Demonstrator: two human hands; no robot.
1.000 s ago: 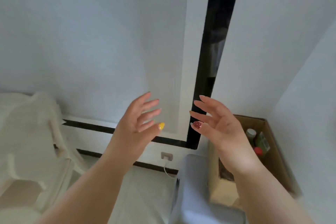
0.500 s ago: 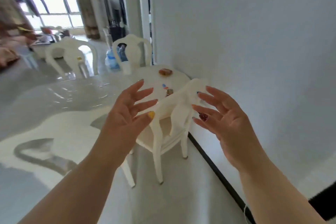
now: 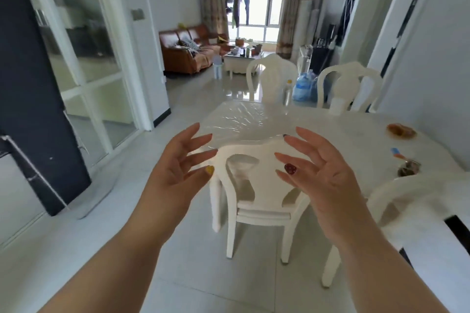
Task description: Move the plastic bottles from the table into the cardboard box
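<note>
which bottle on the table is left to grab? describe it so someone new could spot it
Start at the long white table and follow it to its far end, by the two white chairs pushed in there. A clear plastic bottle stands upright near that far edge, in front of the left of those chairs. Its yellow cap and slim see-through body set it apart from the big blue water jugs on the floor behind.

Both hands up, empty, fingers spread: left hand [image 3: 178, 173], right hand [image 3: 321, 178], over a white chair [image 3: 256, 201] at the table [image 3: 318, 124].
</note>
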